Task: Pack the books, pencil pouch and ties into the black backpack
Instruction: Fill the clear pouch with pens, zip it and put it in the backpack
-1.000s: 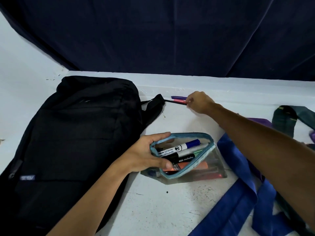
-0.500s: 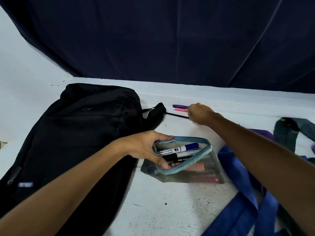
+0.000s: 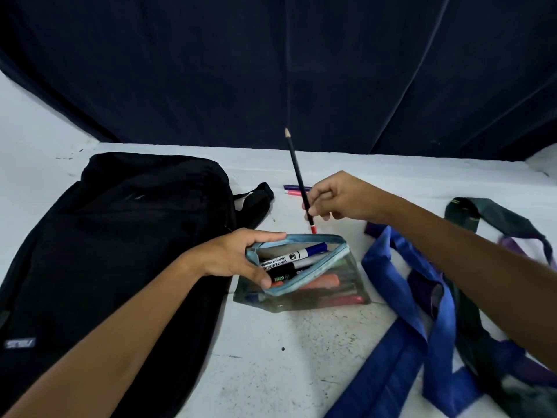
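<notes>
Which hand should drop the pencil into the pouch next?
Right. The right hand already pinches the pencil, eraser end just above the open pencil pouch. The left hand grips the pouch's rim, holding it open.

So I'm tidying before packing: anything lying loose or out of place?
Yes: two pens, purple and pink, lie loose behind the open pencil pouch, and the ties sprawl tangled at right.
</notes>
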Action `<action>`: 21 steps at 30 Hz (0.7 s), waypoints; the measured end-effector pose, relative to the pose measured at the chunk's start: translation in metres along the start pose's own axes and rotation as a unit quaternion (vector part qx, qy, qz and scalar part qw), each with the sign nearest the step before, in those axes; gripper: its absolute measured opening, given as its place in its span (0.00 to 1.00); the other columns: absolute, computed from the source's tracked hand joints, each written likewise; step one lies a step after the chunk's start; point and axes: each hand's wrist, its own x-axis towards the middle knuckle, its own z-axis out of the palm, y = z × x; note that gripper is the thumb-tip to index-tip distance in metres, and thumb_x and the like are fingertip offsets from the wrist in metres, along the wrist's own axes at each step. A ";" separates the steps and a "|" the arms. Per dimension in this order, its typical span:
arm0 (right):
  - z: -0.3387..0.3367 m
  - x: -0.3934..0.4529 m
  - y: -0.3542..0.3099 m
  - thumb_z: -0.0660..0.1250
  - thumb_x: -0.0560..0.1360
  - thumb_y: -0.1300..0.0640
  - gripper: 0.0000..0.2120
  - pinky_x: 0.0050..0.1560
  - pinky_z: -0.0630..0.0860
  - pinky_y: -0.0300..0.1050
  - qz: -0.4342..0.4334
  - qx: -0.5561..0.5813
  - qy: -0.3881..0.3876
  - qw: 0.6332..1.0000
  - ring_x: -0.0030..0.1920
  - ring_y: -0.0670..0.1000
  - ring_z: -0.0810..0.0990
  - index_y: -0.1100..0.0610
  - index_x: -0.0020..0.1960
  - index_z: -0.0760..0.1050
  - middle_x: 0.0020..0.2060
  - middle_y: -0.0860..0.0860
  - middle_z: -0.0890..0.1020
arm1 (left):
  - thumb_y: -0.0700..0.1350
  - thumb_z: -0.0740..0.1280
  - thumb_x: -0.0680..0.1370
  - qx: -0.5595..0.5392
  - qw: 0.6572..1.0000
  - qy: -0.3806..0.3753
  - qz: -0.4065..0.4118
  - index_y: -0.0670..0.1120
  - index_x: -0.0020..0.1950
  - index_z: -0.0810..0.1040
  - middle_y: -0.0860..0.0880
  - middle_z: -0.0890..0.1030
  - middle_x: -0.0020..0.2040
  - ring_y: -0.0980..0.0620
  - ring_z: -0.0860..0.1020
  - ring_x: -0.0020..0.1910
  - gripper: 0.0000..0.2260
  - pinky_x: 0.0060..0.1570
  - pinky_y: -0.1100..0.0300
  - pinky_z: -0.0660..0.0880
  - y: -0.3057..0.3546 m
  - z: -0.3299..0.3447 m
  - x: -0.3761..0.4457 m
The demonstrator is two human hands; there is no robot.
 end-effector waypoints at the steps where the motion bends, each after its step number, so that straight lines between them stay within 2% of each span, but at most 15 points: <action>1: 0.004 -0.003 -0.003 0.71 0.74 0.65 0.02 0.31 0.68 0.36 -0.005 -0.024 -0.025 0.999 0.32 0.44 0.74 0.61 0.45 0.82 0.34 0.53 0.81 | 0.56 0.84 0.52 -0.009 1.000 -0.003 0.005 0.43 0.75 0.65 0.51 0.80 0.64 0.52 0.78 0.64 0.55 0.62 0.60 0.74 0.000 0.001 0.000; 4: 0.011 -0.009 -0.012 0.70 0.74 0.67 0.07 0.38 0.71 0.33 0.001 -0.125 -0.093 0.988 0.32 0.38 0.75 0.57 0.40 0.81 0.31 0.42 0.81 | 0.49 0.83 0.55 -0.033 0.999 -0.011 0.022 0.46 0.71 0.69 0.48 0.81 0.63 0.48 0.79 0.63 0.47 0.59 0.58 0.76 0.001 0.005 -0.002; 7: 0.016 -0.011 -0.018 0.71 0.73 0.65 0.09 0.36 0.70 0.32 0.033 -0.263 -0.131 0.955 0.34 0.38 0.76 0.52 0.40 0.79 0.33 0.39 0.79 | 0.42 0.81 0.58 -0.041 0.998 -0.005 0.043 0.47 0.65 0.75 0.47 0.83 0.59 0.48 0.81 0.59 0.37 0.56 0.58 0.78 0.001 0.009 -0.003; 8: 0.017 -0.011 -0.019 0.71 0.73 0.65 0.09 0.36 0.71 0.35 0.043 -0.300 -0.143 0.942 0.36 0.39 0.76 0.51 0.41 0.79 0.34 0.40 0.79 | 0.40 0.80 0.57 -0.043 0.998 0.006 0.040 0.46 0.65 0.76 0.49 0.84 0.56 0.50 0.82 0.57 0.37 0.53 0.60 0.79 0.000 0.010 -0.003; 10: 0.019 -0.011 -0.021 0.72 0.71 0.64 0.09 0.39 0.74 0.39 0.063 -0.346 -0.159 0.923 0.39 0.44 0.77 0.51 0.40 0.79 0.35 0.41 0.79 | 0.41 0.81 0.54 -0.051 0.998 0.023 0.027 0.45 0.70 0.72 0.52 0.84 0.56 0.54 0.81 0.57 0.44 0.52 0.64 0.78 -0.001 0.009 -0.002; 13: 0.021 -0.013 -0.027 0.73 0.71 0.63 0.06 0.41 0.73 0.39 0.057 -0.330 -0.147 0.931 0.41 0.43 0.78 0.54 0.46 0.83 0.39 0.43 0.81 | 0.48 0.84 0.51 -0.055 0.998 0.030 0.016 0.43 0.74 0.67 0.51 0.81 0.61 0.53 0.80 0.60 0.53 0.57 0.62 0.77 -0.003 0.008 -0.002; 17: 0.034 -0.013 -0.030 0.73 0.72 0.59 0.07 0.34 0.67 0.31 -0.006 -0.241 -0.100 0.965 0.33 0.34 0.75 0.51 0.49 0.83 0.36 0.40 0.80 | 0.53 0.85 0.50 -0.048 0.998 0.028 0.013 0.43 0.74 0.68 0.47 0.81 0.62 0.49 0.79 0.62 0.56 0.63 0.53 0.75 -0.004 0.007 -0.001; 21: 0.049 -0.012 -0.022 0.73 0.73 0.60 0.04 0.35 0.67 0.34 -0.029 -0.238 -0.090 0.967 0.35 0.39 0.75 0.53 0.46 0.85 0.34 0.41 0.80 | 0.54 0.86 0.49 -0.052 0.998 0.035 0.016 0.42 0.74 0.68 0.47 0.80 0.63 0.49 0.78 0.63 0.57 0.66 0.51 0.73 -0.006 0.009 0.000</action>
